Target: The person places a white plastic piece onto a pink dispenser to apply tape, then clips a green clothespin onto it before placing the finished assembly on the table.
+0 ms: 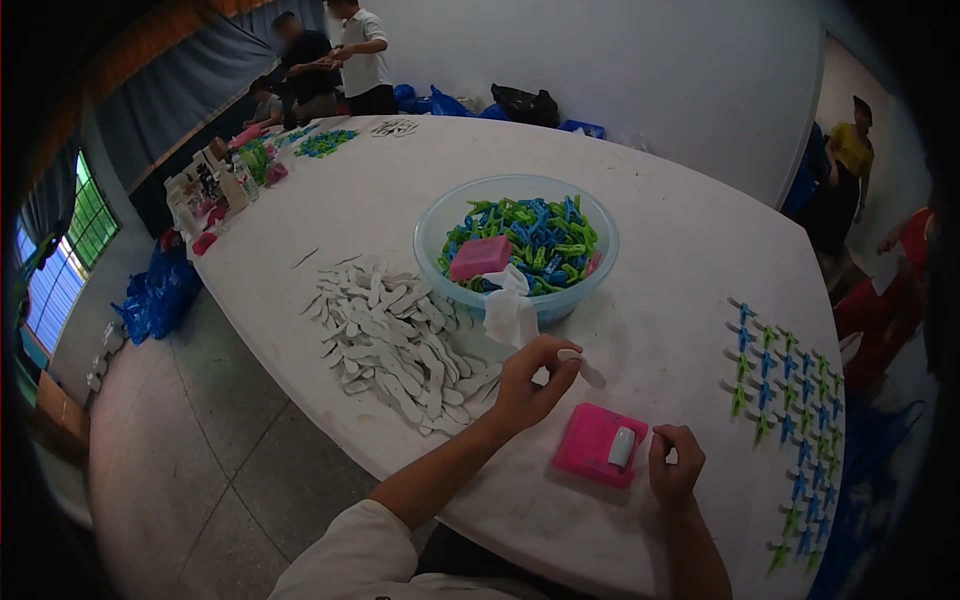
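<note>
My left hand point(536, 382) pinches a small pale spoon-shaped piece point(587, 371) between thumb and fingertips, above the table. Below and to its right lies a pink block point(584, 443) with a glossy light grey piece point(621, 447) on top. Just right of the block is my right hand point(676, 462), its fingers curled toward the thumb; whether it holds something small I cannot make out. Left of my left hand spreads a heap of flat pale pieces point(392, 335). Behind my hands, a light blue basin point(430, 262) holds green and blue clips, a pink block point(480, 257) and white paper point(511, 307).
Rows of green and blue clips point(790, 400) lie at the table's right side. Bottles point(243, 178) and more clips point(326, 143) are at the far left. People stand beyond the table point(690, 190) at the back and the right. Blue bags point(158, 290) sit on the floor.
</note>
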### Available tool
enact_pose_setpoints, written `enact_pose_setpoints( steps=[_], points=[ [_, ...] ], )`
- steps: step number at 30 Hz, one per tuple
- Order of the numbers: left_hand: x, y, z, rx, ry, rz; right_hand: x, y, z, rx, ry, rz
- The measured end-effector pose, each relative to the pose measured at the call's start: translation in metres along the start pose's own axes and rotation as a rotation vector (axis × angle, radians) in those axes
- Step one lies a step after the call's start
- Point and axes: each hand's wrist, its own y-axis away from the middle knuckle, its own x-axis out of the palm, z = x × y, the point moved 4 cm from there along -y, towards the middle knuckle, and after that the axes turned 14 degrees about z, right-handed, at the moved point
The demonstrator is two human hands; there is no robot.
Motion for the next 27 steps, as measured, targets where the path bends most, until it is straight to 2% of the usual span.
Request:
enact_pose_setpoints(
  steps=[27],
  points=[
    [0.002,-0.003,-0.011,0.030,-0.038,0.009,0.000,0.000,-0.003,0.042,-0.028,-0.011]
  ],
)
